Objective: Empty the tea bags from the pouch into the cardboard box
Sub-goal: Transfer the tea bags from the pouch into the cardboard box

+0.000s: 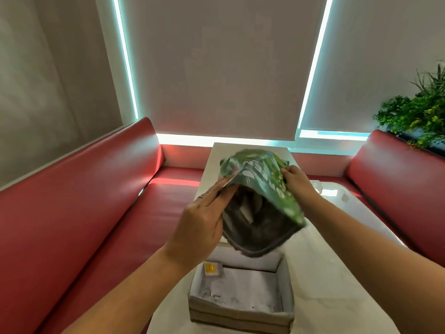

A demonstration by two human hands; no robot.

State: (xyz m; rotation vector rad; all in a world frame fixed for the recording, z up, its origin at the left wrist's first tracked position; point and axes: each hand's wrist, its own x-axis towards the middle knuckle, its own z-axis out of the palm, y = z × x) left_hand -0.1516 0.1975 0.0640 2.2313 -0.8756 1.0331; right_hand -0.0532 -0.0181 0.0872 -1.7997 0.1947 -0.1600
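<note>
A green patterned pouch point(262, 174) hangs tipped over, its open mouth facing down and toward me, directly above the cardboard box point(240, 314). Inside the dark mouth several pale tea bags point(248, 210) show. My left hand point(202, 227) pinches the pouch's left side near the mouth. My right hand point(298, 179) grips its right edge higher up. The box is open, its floor pale, and one small packet with a yellow label point(212, 268) lies in its far left corner.
The box stands on a white table point(332, 273) that runs away from me. Red padded benches point(84, 213) flank it on both sides. A clear plastic container point(330, 191) sits at the table's right side. A green plant point(419, 109) rises behind the right bench.
</note>
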